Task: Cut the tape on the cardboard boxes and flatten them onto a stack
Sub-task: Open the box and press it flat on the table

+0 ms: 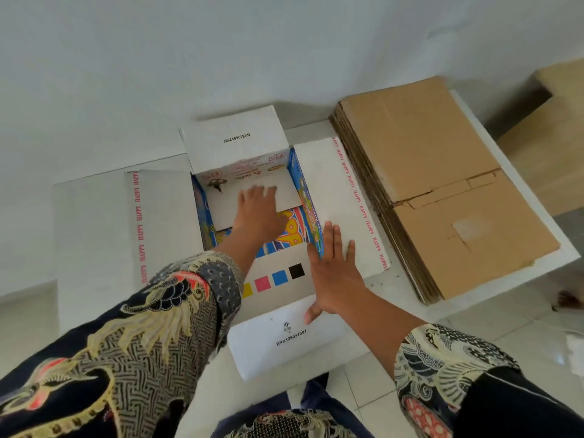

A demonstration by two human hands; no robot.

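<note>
Our left hand (257,210) reaches down inside the open box (252,197), fingers spread flat on a white inner flap (252,199); our right hand (335,267) lies open, palm down, across the box's near right corner and its spread right flap (335,191). The box stands on the white table (91,222), just beside the stack of flattened cardboard (442,184). If we push down while the walls stay square, we judge they may buckle or tear rather than fold, or the box may slide into the stack.
</note>
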